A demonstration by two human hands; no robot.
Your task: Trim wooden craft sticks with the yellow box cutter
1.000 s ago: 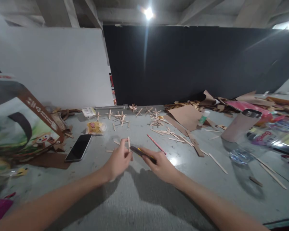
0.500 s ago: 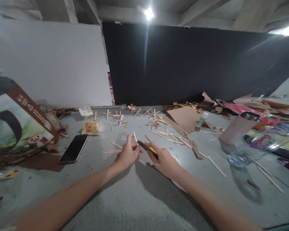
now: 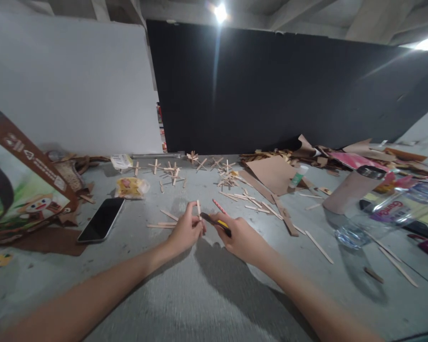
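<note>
1. at the middle of a grey table (image 3: 178, 304), we see two bare hands working close together, both forearms reaching in from the lower corners.
2. the left hand (image 3: 186, 227) pinches a small pale stick (image 3: 199, 208) between thumb and fingertips; the stick stands nearly upright, its top poking above the fingers. we cannot make out the lower fingers clearly.
3. the right hand (image 3: 244, 237) has its fingers curled around a black and yellow knife (image 3: 221, 224), whose tip points left to the stick's lower part. we cannot tell whether it touches.
4. just beyond the right hand we find a red striped rod (image 3: 219, 206), lying flat. beside the left hand lie loose sticks (image 3: 160, 226).
5. farther back, we see crossed sticks (image 3: 175, 176) in a scattered row, with more sticks (image 3: 257, 209) to the right, near brown cardboard (image 3: 273, 173).
6. to the left we notice a phone (image 3: 102, 220), face up, and a yellow packet (image 3: 131, 187).
7. to the right, a pinkish flask (image 3: 353, 190) and a clear bottle (image 3: 392, 211) both appear tilted.
8. behind everything, we see a black board (image 3: 271, 90) next to a white board (image 3: 64, 85).
</note>
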